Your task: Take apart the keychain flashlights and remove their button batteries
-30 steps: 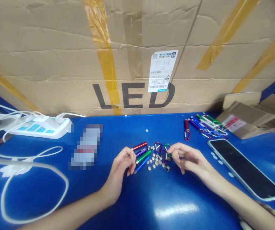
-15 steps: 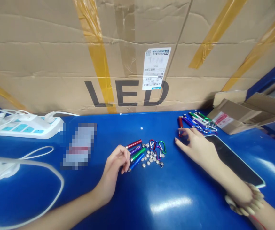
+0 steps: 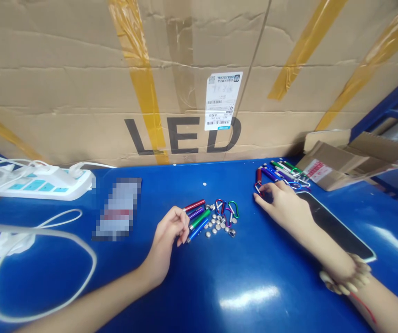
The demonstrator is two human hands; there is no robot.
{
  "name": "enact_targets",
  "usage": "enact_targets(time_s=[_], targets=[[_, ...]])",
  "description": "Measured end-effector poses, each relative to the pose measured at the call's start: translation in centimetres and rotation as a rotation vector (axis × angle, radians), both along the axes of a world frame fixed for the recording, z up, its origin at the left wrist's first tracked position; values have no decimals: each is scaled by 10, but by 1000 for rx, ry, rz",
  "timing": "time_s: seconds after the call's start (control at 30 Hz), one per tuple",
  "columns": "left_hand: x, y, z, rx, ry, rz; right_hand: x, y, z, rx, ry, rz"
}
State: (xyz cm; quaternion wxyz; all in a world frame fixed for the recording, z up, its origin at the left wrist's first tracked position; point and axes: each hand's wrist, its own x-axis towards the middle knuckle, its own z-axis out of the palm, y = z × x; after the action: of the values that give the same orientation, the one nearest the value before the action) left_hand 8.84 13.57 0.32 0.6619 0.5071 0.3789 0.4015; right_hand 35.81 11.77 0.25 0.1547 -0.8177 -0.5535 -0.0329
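My left hand (image 3: 171, 229) rests on the blue table (image 3: 220, 286), fingers curled, touching the near ends of several small coloured tubes (image 3: 198, 214) in red, purple, green and blue. Beside them lie several silver button cells (image 3: 218, 225) and coloured carabiner clips (image 3: 228, 208). My right hand (image 3: 282, 203) reaches far right, its fingertips on a red keychain flashlight (image 3: 258, 178) at the edge of a pile of finished flashlights (image 3: 284, 172). Whether it grips one I cannot tell. A bead bracelet (image 3: 345, 280) is on that wrist.
A dark phone (image 3: 338, 229) lies right of my right forearm. A large cardboard box marked LED (image 3: 185, 83) walls off the back. A white power strip (image 3: 42, 184) with cables (image 3: 39, 259) sits left, a blurred packet (image 3: 117, 208) in the middle left, a small open carton (image 3: 345, 159) far right.
My right hand left the clips in the middle and moved right and away to the flashlight pile. My left hand stayed at the tubes.
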Motion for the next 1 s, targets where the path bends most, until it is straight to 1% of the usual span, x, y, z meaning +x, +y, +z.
enact_targets(time_s=[0.13, 0.27, 0.37, 0.43, 0.5, 0.53, 0.57, 0.63, 0.67, 0.73, 0.8, 0.83, 0.9, 0.93, 1.0], targets=[[0, 0, -3, 20, -17, -11, 2, -2, -2, 19, 109, 56], [-2, 0, -6, 60, -26, -33, -3, -2, 0, 94, 297, 171], [-4, -1, -9, 80, -22, -45, -11, -3, 7, 153, 504, 284], [-4, -1, -11, 99, -18, -56, -19, -6, 13, 188, 634, 335], [-5, -1, -12, 124, -11, -61, -28, -12, 20, 218, 833, 395], [-4, -2, -11, 139, -7, -60, -33, -16, 24, 225, 1017, 443], [-4, -2, -11, 148, -3, -55, -38, -21, 26, 203, 1202, 497], [-5, -5, -7, 194, 33, -38, -49, -30, 29, 115, 1438, 601], [-5, -6, -5, 248, 71, -36, -54, -34, 29, 59, 1494, 655], [-5, -11, 0, 422, 175, -67, -63, -40, 28, -66, 1531, 760], [-5, -15, 4, 627, 272, -175, -70, -43, 26, -181, 1530, 822], [-5, -17, 5, 703, 308, -248, -72, -43, 25, -222, 1530, 829], [-5, -19, 7, 793, 372, -372, -74, -42, 22, -264, 1539, 807], [-5, -20, 7, 813, 396, -401, -74, -41, 20, -266, 1547, 781], [-5, -20, 7, 817, 415, -375, -73, -39, 17, -250, 1565, 705]])
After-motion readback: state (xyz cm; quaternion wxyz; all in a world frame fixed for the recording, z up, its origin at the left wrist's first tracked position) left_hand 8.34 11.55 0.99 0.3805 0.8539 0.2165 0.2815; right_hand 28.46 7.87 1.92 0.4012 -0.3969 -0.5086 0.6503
